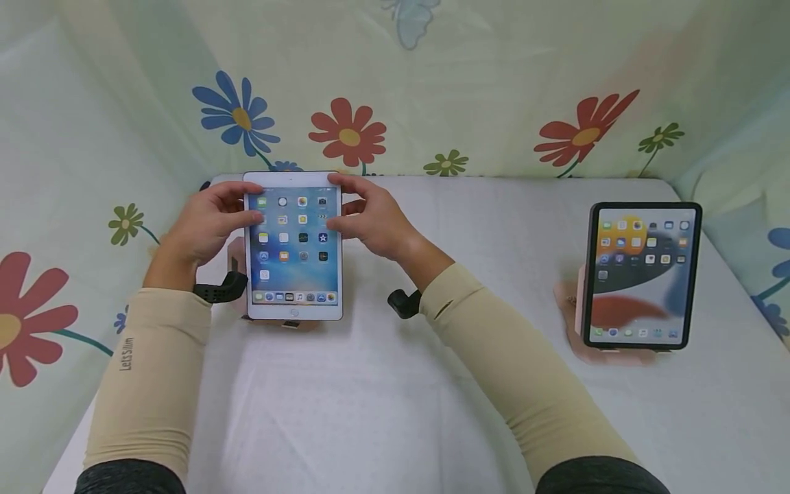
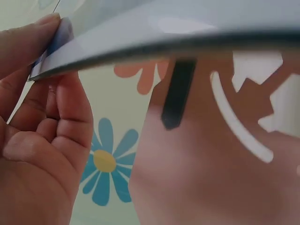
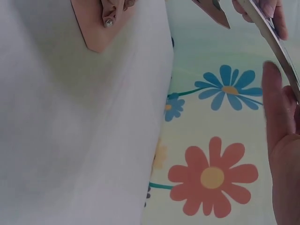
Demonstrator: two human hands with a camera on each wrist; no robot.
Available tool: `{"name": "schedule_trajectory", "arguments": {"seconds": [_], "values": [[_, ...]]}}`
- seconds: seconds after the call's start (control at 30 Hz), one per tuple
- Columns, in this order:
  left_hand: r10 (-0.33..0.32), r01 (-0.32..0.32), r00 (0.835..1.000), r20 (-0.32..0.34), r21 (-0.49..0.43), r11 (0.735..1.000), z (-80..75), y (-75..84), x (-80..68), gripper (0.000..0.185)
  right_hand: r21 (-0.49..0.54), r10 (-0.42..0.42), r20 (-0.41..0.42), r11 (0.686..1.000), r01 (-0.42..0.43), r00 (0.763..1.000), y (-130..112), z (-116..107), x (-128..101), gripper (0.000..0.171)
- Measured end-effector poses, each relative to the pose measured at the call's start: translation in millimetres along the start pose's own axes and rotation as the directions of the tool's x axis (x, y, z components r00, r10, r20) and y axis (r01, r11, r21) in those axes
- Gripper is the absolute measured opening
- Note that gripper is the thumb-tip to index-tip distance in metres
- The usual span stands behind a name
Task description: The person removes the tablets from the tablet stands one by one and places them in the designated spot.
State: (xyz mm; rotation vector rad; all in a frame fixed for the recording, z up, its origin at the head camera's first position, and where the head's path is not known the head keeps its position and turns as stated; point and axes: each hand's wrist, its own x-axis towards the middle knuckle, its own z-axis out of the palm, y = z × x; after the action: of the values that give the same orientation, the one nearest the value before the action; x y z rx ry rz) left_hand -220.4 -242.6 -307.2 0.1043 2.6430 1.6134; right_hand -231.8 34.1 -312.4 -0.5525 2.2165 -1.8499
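A white tablet [image 1: 294,264], its screen lit with rows of app icons, leans upright on a pinkish-brown metal stand [image 2: 187,173]. My left hand [image 1: 208,223] grips its upper left side, the thumb on the front and the other fingers curled toward the back. At the upper right side, my right hand [image 1: 378,216] holds the tablet between thumb and fingers, with the index finger at the top corner. From below, the left wrist view shows the tablet's thin edge above the stand's slotted plate. In the right wrist view, the tablet [image 3: 276,40] appears edge-on beside the right hand.
To the right, a second tablet [image 1: 642,288] in a black case stands on a similar pinkish stand [image 1: 570,322]. A white cloth [image 1: 345,405] covers the table. Behind it hangs a pale flower-print curtain [image 1: 481,82]. Black wrist devices [image 1: 405,304] sit near both cuffs.
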Motion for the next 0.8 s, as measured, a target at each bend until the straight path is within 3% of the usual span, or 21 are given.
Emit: {"name": "schedule_trajectory", "arguments": {"seconds": [0.3, 0.8], "values": [[-0.025, 0.024, 0.999, 0.022, 0.028, 0.999, 11.5, 9.3, -0.4, 0.045, 0.004, -0.008, -0.017, 1.0, 0.009, 1.0, 1.5, -12.0, -7.0, 0.065], [0.086, -0.083, 0.994, 0.065, -0.056, 0.995, 38.1, 21.5, 4.2, 0.041, -0.018, -0.008, -0.039, 1.0, 0.007, 0.999, 1.5, -42.1, -25.5, 0.063]]}}
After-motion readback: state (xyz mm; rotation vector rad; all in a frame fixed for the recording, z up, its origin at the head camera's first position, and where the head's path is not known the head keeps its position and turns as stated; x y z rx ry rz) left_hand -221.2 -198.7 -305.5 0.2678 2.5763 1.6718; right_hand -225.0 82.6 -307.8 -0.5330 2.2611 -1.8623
